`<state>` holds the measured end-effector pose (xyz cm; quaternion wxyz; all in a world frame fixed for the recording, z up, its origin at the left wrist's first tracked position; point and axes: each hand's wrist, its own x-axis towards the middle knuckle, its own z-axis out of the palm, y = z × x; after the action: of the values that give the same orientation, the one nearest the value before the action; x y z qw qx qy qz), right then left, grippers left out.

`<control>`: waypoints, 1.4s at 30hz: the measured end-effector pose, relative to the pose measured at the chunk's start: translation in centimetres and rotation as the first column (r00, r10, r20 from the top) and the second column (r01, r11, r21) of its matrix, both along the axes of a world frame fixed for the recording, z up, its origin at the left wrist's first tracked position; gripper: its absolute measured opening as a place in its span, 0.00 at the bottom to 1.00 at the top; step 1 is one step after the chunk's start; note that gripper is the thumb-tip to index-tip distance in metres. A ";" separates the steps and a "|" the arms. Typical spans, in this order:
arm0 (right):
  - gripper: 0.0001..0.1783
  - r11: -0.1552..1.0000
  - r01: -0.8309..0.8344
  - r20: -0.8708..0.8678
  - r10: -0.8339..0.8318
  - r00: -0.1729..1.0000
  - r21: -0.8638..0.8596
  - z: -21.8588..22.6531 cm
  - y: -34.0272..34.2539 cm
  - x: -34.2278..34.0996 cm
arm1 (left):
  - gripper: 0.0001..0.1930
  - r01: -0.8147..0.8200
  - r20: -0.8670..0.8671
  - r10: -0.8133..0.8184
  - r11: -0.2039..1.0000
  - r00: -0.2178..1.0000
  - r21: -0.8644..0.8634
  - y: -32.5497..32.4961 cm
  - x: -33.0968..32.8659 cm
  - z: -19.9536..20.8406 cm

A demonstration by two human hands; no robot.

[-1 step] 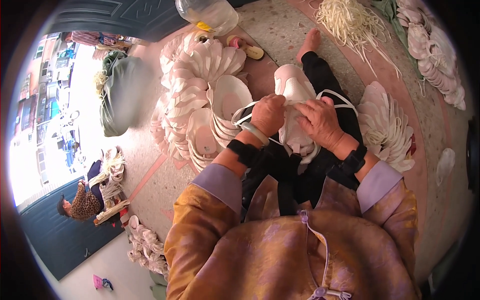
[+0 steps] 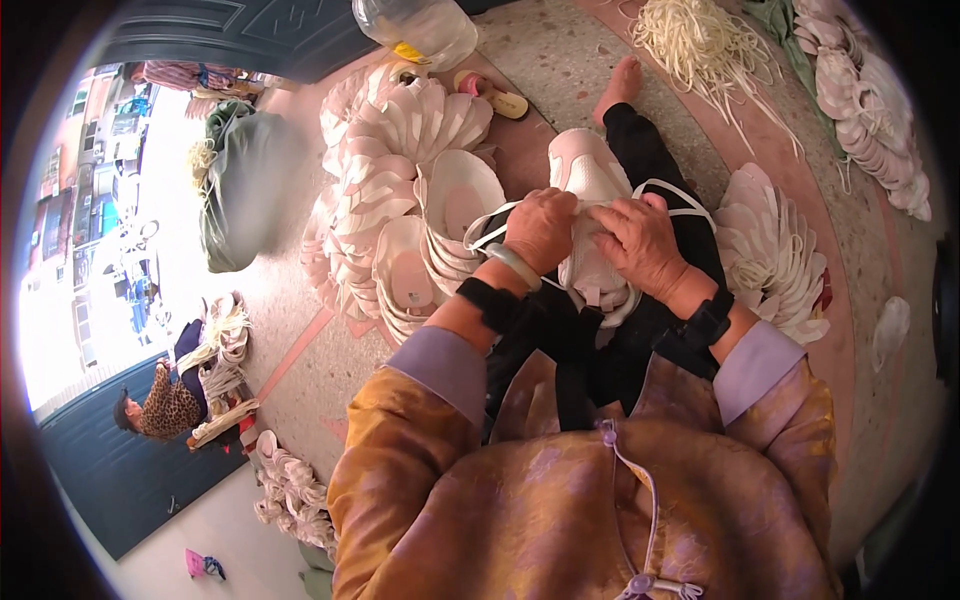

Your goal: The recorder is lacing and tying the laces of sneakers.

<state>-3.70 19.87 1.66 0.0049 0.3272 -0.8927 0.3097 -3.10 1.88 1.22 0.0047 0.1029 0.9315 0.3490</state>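
Observation:
A white and pale pink shoe upper (image 2: pixel 588 172) lies between my legs, its toe pointing away from me. A white shoelace (image 2: pixel 487 232) runs across it, with a loop out to each side. At the upper's left edge, my left hand (image 2: pixel 541 228) is closed in a pinch on the shoelace; its fingertips are partly hidden. My right hand (image 2: pixel 640 238) has bent fingers gripping the upper's right side, near the middle, and the right lace loop passes by its thumb. Beside my left wrist stand nested shoe uppers (image 2: pixel 461 195).
More uppers (image 2: pixel 370 180) are heaped at left, others (image 2: pixel 770 250) fanned at right. Pale laces (image 2: pixel 700 50) pile up at the far right. A slipper (image 2: pixel 492 95) and a clear plastic container (image 2: pixel 418 30) are ahead. Another person (image 2: pixel 165 395) sits at far left by a doorway.
My left hand has shifted very slightly to the right, toward my right hand. The upper and my right hand look the same.

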 end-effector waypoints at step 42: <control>0.02 0.989 0.130 -0.040 -0.133 0.990 -0.064 -0.2 -4.0 0.5 | 0.10 -0.113 0.119 0.116 0.993 0.986 -0.033 0.8 2.7 1.5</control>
<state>-3.18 15.86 1.42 0.0550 0.2741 -0.9022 0.3285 -0.37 2.70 2.72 0.0425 0.0277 0.9384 0.3419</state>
